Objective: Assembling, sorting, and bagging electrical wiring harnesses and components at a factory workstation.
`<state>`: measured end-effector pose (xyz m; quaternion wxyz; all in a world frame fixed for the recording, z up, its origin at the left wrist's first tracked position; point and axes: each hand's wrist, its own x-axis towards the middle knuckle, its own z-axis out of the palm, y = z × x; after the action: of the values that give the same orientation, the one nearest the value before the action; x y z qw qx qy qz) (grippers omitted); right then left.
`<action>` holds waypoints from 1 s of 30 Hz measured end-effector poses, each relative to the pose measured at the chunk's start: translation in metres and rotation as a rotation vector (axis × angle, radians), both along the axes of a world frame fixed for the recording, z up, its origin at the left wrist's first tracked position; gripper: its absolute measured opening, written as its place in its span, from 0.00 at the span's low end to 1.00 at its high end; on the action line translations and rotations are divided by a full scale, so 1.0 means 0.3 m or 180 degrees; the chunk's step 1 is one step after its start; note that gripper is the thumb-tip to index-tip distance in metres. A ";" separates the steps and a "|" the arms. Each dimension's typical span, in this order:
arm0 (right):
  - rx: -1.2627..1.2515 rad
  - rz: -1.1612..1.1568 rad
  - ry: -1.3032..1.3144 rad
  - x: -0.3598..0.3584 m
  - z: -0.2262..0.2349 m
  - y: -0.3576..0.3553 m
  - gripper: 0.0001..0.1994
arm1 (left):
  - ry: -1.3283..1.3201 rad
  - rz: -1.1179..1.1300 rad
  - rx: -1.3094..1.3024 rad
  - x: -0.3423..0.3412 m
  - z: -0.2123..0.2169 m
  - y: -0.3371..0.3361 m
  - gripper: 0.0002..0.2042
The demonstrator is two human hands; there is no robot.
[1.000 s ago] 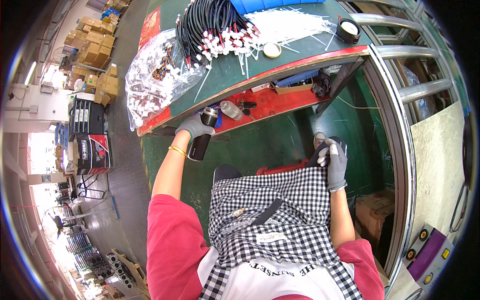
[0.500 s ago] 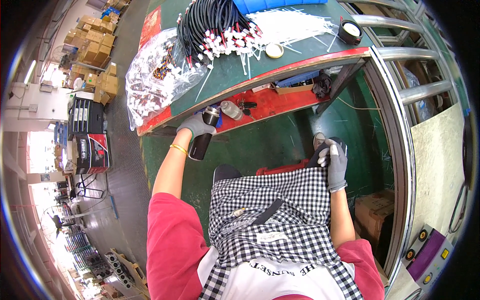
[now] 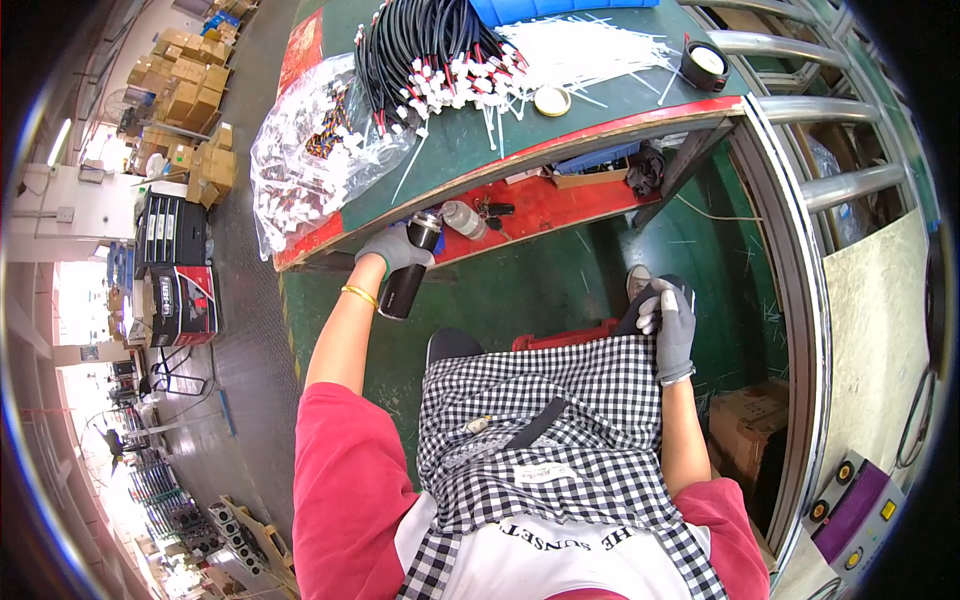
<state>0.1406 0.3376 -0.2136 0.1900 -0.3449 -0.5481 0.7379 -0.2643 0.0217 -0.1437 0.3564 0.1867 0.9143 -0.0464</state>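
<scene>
My left hand [image 3: 393, 250], in a grey glove, is wrapped round a black insulated bottle [image 3: 402, 290] with a silver band near its top. The bottle is tilted and hangs in front of the bench's lower shelf. My right hand [image 3: 675, 325], also gloved, rests on my right knee with its fingers curled; what they hold, if anything, cannot be made out. A clear plastic bottle [image 3: 464, 220] lies on the red lower shelf [image 3: 540, 205], close to the black bottle.
The green bench top [image 3: 460, 150] carries a bundle of black cables [image 3: 420, 50] with white connectors, a bag of connectors [image 3: 300, 165], white cable ties [image 3: 590, 55], a round lid [image 3: 551, 101] and a black cup-like piece [image 3: 703, 65]. Metal tube rails [image 3: 850, 185] stand at right.
</scene>
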 end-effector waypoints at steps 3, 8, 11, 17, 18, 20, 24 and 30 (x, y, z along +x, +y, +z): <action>0.0051 0.0014 -0.0020 0.001 0.002 0.000 0.19 | -0.0007 -0.0026 -0.0015 0.007 0.011 0.008 0.40; 0.0052 0.0031 0.0014 0.000 0.002 -0.001 0.19 | 0.0055 0.0032 -0.0045 0.014 0.018 0.011 0.40; 0.0050 0.0040 0.0028 0.000 0.003 0.000 0.19 | 0.0050 0.0100 0.0026 0.017 0.017 0.013 0.40; 0.0107 0.0069 0.0018 0.000 0.009 0.000 0.18 | 0.0105 0.0109 -0.0025 0.026 0.016 0.028 0.39; 0.0088 0.0047 -0.0019 -0.001 0.010 -0.001 0.18 | 0.0111 0.0065 0.0038 0.028 0.014 0.030 0.38; 0.0090 0.0046 -0.0025 -0.002 0.010 -0.002 0.19 | 0.0107 -0.0026 0.0154 0.029 0.010 0.035 0.36; 0.0098 0.0023 -0.0048 -0.001 0.009 -0.004 0.19 | 0.0077 -0.0103 0.0316 0.027 -0.003 0.047 0.38; 0.0165 0.0046 -0.0049 -0.002 0.006 -0.001 0.19 | 0.0220 -0.0064 0.0230 0.031 -0.015 0.058 0.40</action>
<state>0.1399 0.3372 -0.2119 0.1893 -0.3415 -0.5710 0.7221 -0.2551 0.0391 -0.1482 0.3171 0.2069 0.9252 -0.0234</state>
